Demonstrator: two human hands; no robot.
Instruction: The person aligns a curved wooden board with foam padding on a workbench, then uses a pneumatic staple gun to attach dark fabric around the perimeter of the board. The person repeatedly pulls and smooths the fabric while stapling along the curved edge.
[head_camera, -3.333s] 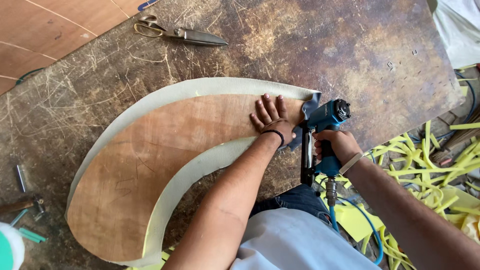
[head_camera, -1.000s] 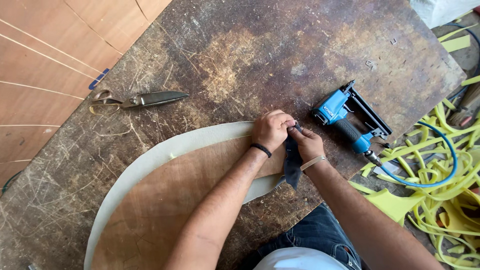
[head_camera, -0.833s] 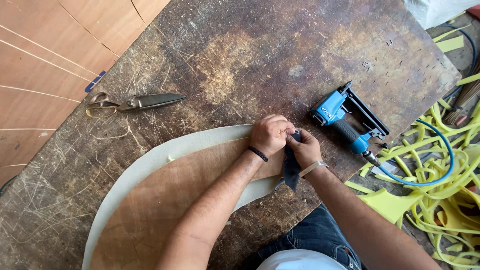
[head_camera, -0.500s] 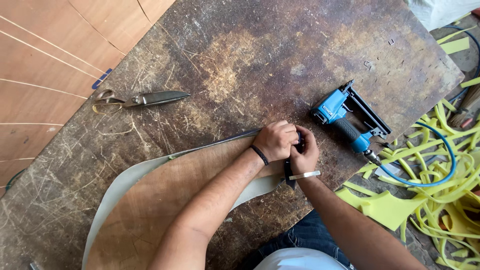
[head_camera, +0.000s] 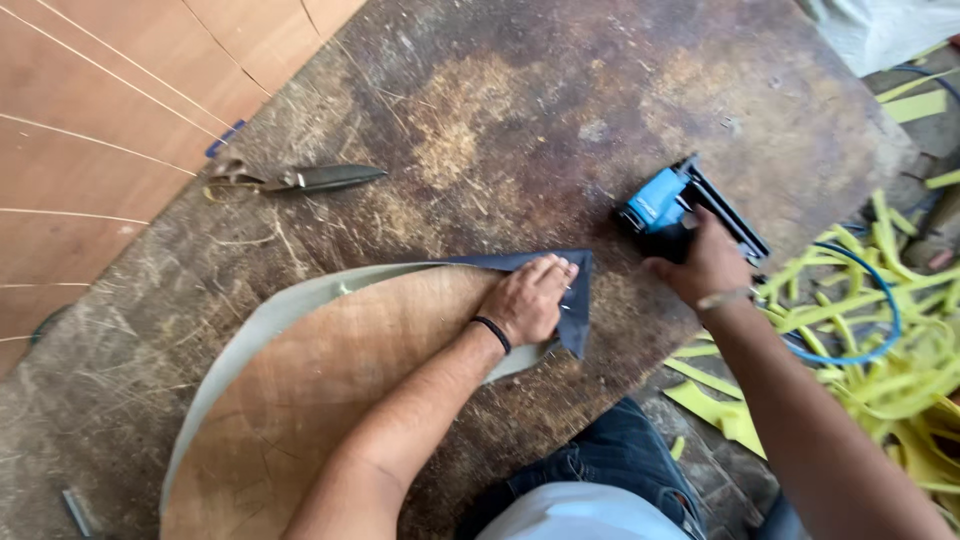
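Note:
A curved plywood panel with pale foam edging lies on the worn workbench. Dark blue fabric is folded over its pointed right tip. My left hand presses flat on that fabric and the panel's tip, fingers spread. Further right, my right hand closes around the handle of a blue pneumatic stapler, which rests on the bench with its black magazine pointing right.
Metal shears lie on the bench at the upper left. Plywood sheets with scored lines sit beyond the left edge. Yellow foam offcuts and a blue air hose pile on the floor at right.
Both hands were together at the panel's tip, tugging the fabric. Now the fabric is folded over the tip, my left hand holds it down, and my right hand has reached to the stapler.

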